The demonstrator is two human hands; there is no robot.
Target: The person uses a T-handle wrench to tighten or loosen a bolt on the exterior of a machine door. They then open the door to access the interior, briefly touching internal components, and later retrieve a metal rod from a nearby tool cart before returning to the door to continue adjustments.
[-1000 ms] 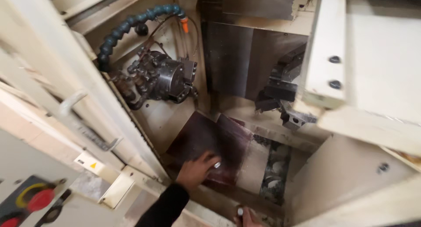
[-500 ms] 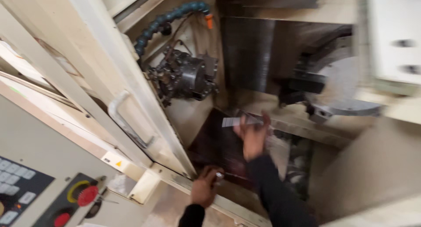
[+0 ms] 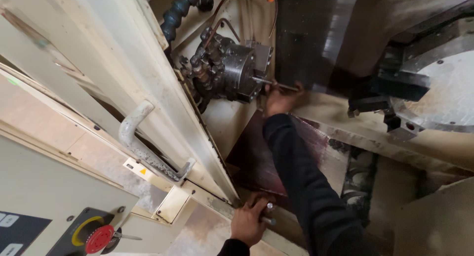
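right hand (image 3: 279, 100) at chuck (image 3: 236, 73), holding rod (image 3: 276, 84)

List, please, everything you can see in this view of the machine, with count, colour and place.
lathe chuck: one, dark grey metal, upper centre inside the machine
thin metal rod: one, grey, sticking out of the chuck
coolant hose: one, dark blue, segmented, above the chuck
tool turret: one, grey disc with black blocks, right
door handle: one, white, on the sliding door, left
emergency stop button: one, red on a yellow ring, lower left panel
right hand: one, black sleeve, grips the rod at the chuck
left hand: one, holds a small metal piece on the lower edge
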